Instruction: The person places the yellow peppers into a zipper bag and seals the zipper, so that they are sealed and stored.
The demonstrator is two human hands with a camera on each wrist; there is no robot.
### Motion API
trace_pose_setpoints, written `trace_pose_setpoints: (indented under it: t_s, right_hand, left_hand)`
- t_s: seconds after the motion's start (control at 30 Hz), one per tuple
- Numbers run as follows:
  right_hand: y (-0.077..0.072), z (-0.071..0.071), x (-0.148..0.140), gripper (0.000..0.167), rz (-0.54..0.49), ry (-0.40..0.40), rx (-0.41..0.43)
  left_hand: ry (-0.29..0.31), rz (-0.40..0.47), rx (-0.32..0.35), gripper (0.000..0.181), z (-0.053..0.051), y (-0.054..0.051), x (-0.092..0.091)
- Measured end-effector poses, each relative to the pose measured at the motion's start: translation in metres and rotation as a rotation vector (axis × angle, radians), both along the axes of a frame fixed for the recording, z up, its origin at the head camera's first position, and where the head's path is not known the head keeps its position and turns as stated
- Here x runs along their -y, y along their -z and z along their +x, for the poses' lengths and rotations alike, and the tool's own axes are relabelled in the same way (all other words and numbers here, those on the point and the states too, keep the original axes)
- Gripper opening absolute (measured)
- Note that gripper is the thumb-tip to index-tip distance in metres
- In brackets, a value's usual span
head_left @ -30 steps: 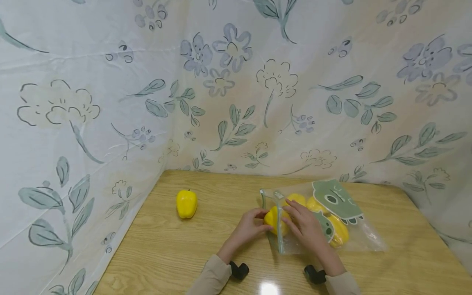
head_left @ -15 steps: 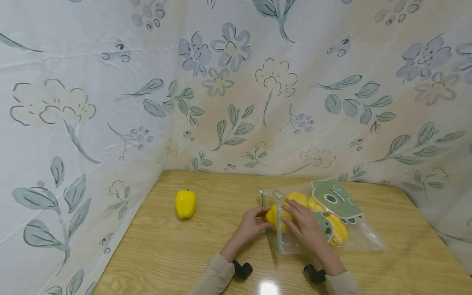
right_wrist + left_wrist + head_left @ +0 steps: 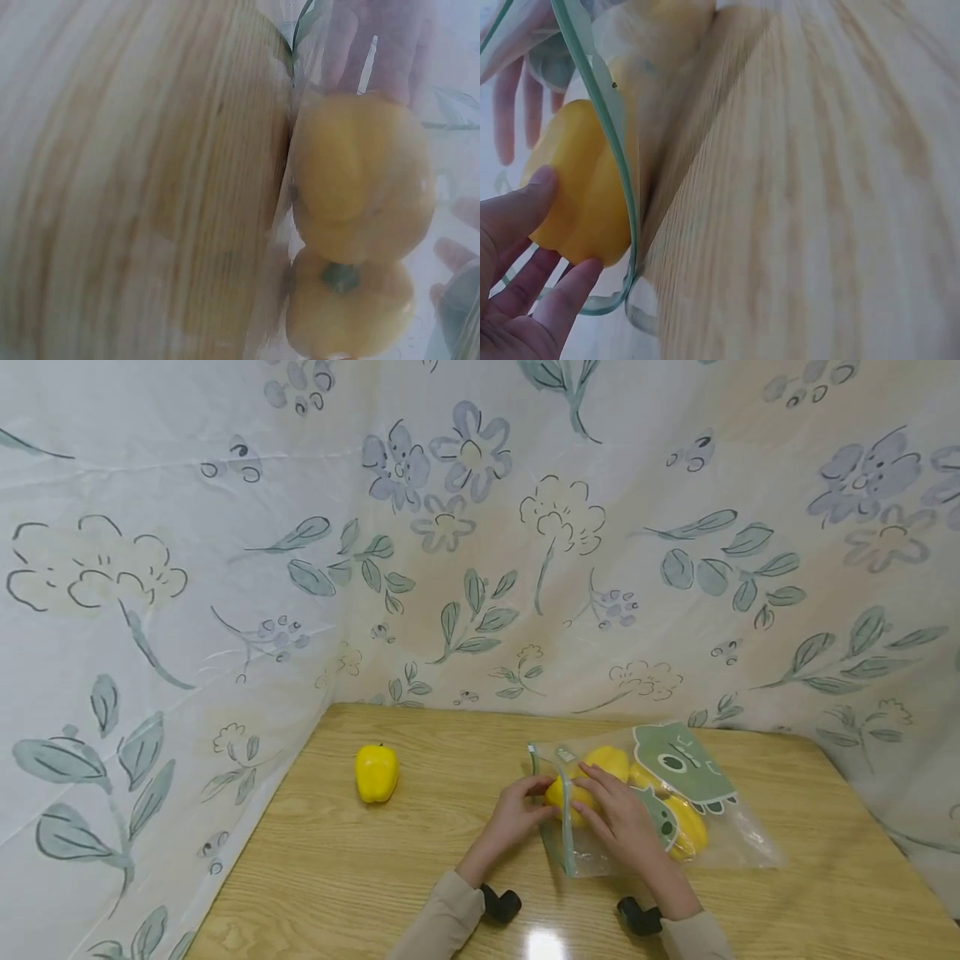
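Observation:
At the mouth of a clear zip bag (image 3: 738, 847), my left hand (image 3: 517, 814) holds a yellow bell pepper (image 3: 585, 184) between thumb and fingertips. The pepper is partly inside, past the green zip edge. My right hand (image 3: 618, 814) lies against the bag's outside near that edge, fingers fairly straight, touching the film. Through the film in the right wrist view, the held pepper shows with another yellow bell pepper (image 3: 352, 307) right beside it. More yellow peppers (image 3: 687, 829) lie deeper in the bag, partly hidden by its green cartoon print.
One more yellow bell pepper (image 3: 377, 773) stands alone on the wooden table (image 3: 315, 868), at the left. A floral cloth (image 3: 450, 610) hangs along the table's back and left side. Black wrist devices (image 3: 639, 917) sit on both wrists.
My left hand has moved slightly right, pushing the held pepper further into the bag's mouth. My right hand has stayed nearly still; the view has shifted a little.

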State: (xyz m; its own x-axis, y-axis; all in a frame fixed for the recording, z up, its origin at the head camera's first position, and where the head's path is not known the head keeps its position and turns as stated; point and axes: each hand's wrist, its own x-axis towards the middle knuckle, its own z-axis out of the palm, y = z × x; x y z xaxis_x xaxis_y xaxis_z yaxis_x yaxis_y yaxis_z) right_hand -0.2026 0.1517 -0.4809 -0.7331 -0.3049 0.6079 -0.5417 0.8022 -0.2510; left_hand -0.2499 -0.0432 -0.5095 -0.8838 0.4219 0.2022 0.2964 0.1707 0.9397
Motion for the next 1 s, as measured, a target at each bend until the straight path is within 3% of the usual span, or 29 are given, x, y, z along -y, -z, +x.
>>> trace_pose_setpoints:
  t_s: [0.17,0.4,0.53,0.67,0.77,0.87,1.0]
  right_hand:
    - [0.0,-0.002,-0.002,0.036,-0.02,-0.012,0.003]
    - [0.0,-0.006,-0.005,0.038,-0.04,-0.021,0.01]
    - [0.0,-0.008,-0.007,0.038,-0.047,-0.027,0.011]
    - [0.0,-0.009,-0.009,0.037,-0.05,-0.027,0.022]
    - [0.001,-0.01,-0.01,0.036,-0.046,-0.025,0.026]
    - [0.002,-0.011,-0.012,0.036,-0.039,-0.028,0.013]
    - [0.003,-0.013,-0.012,0.035,-0.037,-0.037,0.002]
  left_hand:
    - [-0.003,0.002,-0.01,0.042,-0.001,-0.002,-0.003]
    - [0.003,0.024,0.028,0.039,-0.004,-0.004,-0.006]
    - [0.005,0.041,-0.004,0.036,-0.005,-0.003,-0.006]
    - [0.012,0.061,0.005,0.035,0.0,-0.015,-0.003]
    - [0.013,0.062,0.021,0.036,0.001,-0.014,-0.001]
    - [0.007,0.05,0.012,0.038,-0.004,-0.002,0.0]
    - [0.003,0.015,0.008,0.039,-0.003,-0.002,0.008]
